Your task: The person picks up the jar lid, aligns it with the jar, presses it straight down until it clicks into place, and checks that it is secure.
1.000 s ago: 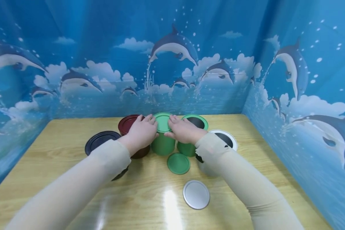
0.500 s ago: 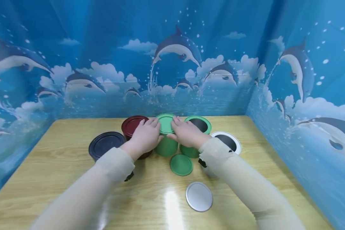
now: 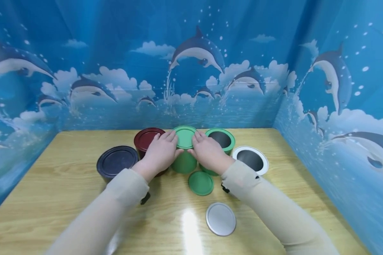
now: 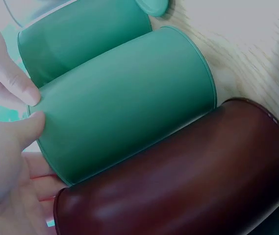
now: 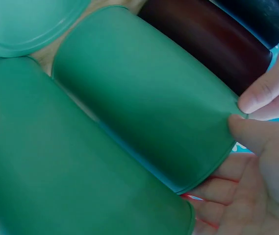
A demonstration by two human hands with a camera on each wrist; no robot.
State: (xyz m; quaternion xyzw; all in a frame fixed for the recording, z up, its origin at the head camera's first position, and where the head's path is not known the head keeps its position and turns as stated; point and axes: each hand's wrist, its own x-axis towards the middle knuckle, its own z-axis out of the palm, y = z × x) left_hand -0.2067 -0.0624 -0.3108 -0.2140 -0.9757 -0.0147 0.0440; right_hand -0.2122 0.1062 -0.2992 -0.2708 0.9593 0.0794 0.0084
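Observation:
A green can with a lighter green lid stands upright at the back middle of the table. My left hand lies along the lid's left edge, fingers extended, with its thumb touching the can's side. On the opposite edge, my right hand rests the same way, its thumb against the wall near the rim, as the right wrist view shows in the can. A dark red lidded can stands close on the left. To the right is a second green can, uncovered and partly hidden by my right hand.
A black lidded can stands at left. At right is an open white-rimmed can, partly behind my sleeve. A loose green lid and a silver-grey lid lie on the wooden table. A dolphin-print curtain surrounds the back and sides.
The head view has shifted slightly, so everything sits a little farther right in it. Both hands stay on the green can's lid with hardly any visible movement.

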